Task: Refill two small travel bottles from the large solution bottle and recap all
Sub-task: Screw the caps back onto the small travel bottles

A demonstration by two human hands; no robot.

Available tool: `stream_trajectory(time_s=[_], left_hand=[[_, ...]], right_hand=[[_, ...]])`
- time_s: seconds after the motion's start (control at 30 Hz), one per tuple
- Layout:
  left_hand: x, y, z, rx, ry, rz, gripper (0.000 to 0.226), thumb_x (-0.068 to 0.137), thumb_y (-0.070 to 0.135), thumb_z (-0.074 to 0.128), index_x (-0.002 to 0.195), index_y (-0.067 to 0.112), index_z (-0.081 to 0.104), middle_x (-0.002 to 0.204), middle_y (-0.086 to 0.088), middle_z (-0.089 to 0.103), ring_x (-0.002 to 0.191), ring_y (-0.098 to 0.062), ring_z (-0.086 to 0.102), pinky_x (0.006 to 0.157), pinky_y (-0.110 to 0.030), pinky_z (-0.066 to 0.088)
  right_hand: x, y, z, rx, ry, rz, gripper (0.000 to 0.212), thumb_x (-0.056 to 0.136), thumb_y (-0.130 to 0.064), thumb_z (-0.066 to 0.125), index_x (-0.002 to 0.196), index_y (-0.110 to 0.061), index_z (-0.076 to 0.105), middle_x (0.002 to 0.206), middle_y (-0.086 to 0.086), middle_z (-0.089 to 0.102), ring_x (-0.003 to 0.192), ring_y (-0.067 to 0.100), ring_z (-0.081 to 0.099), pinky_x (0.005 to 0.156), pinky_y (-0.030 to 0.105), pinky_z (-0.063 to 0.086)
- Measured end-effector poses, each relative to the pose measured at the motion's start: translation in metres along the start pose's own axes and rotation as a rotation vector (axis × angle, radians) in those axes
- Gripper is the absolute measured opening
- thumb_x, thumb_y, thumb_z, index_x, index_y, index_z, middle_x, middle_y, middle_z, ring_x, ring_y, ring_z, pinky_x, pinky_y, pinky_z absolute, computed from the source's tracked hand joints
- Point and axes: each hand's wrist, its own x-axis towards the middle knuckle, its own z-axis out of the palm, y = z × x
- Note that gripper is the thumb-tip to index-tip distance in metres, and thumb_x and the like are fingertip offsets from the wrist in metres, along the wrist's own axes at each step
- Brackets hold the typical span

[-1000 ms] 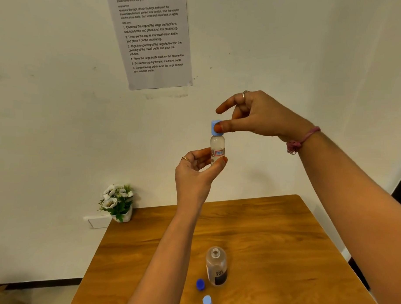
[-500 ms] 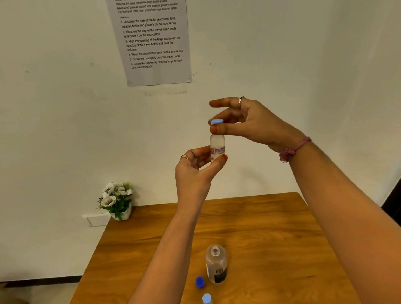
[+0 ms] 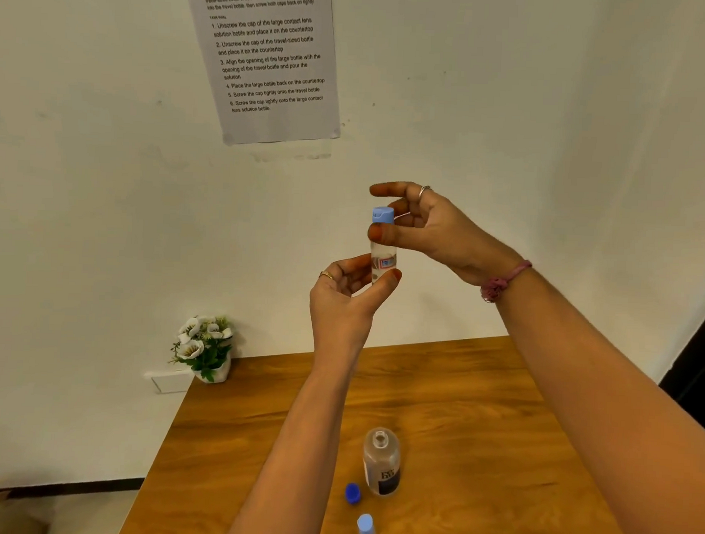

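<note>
I hold a small clear travel bottle (image 3: 383,264) upright in front of the wall. My left hand (image 3: 343,302) grips its lower body between thumb and fingers. My right hand (image 3: 428,225) pinches the neck just under its light blue cap (image 3: 383,214). On the wooden table (image 3: 457,410) below stands the large clear solution bottle (image 3: 381,461), uncapped, with its dark blue cap (image 3: 352,493) lying to its left. A second travel bottle (image 3: 365,529) with a light blue cap stands at the near edge of view.
A small white pot of white flowers (image 3: 206,347) sits at the table's far left corner against the wall. A printed instruction sheet (image 3: 266,60) is stuck to the wall above. A wall socket (image 3: 167,381) is beside the pot.
My right hand's thumb and fingers have shifted around the cap, from on its side to just below it, as if turning it. The bottle and left hand stay in place.
</note>
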Motion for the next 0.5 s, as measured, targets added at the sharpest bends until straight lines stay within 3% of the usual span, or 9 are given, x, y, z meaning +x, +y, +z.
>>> stream_trajectory(time_s=[0.1,0.2,0.37,0.5], left_hand=[[0.002,-0.001,-0.002,-0.003,0.006,0.0,0.04,0.073,0.017,0.08,0.109,0.015,0.064,0.102,-0.002,0.072,0.095,-0.013,0.069,0.085,-0.025,0.055],[0.003,-0.003,-0.004,-0.016,0.003,-0.009,0.039,0.073,0.016,0.08,0.109,0.014,0.063,0.102,-0.002,0.072,0.095,-0.013,0.069,0.083,-0.024,0.056],[0.003,-0.007,-0.005,-0.015,0.003,-0.012,0.037,0.074,0.014,0.079,0.107,0.015,0.064,0.104,-0.003,0.072,0.098,-0.015,0.069,0.086,-0.026,0.055],[0.005,-0.007,-0.008,-0.018,-0.005,-0.01,0.037,0.074,0.015,0.079,0.108,0.016,0.063,0.104,-0.002,0.072,0.098,-0.015,0.068,0.087,-0.026,0.055]], right_hand=[[-0.002,0.005,-0.005,0.144,-0.075,0.01,0.064,0.076,-0.028,0.069,0.135,-0.025,0.043,0.124,-0.001,0.06,0.113,0.015,0.059,0.096,0.035,0.049],[-0.001,0.007,0.003,0.153,-0.004,-0.014,0.049,0.082,-0.01,0.067,0.128,-0.018,0.051,0.107,0.003,0.069,0.104,0.014,0.064,0.092,0.028,0.05],[0.002,0.011,0.01,0.114,-0.006,0.006,0.053,0.075,-0.019,0.072,0.125,-0.02,0.054,0.117,0.002,0.063,0.107,0.014,0.062,0.092,0.029,0.051],[-0.001,0.013,0.006,0.127,-0.093,0.032,0.055,0.075,-0.034,0.064,0.128,-0.023,0.052,0.122,-0.003,0.064,0.116,0.012,0.057,0.102,0.043,0.043]])
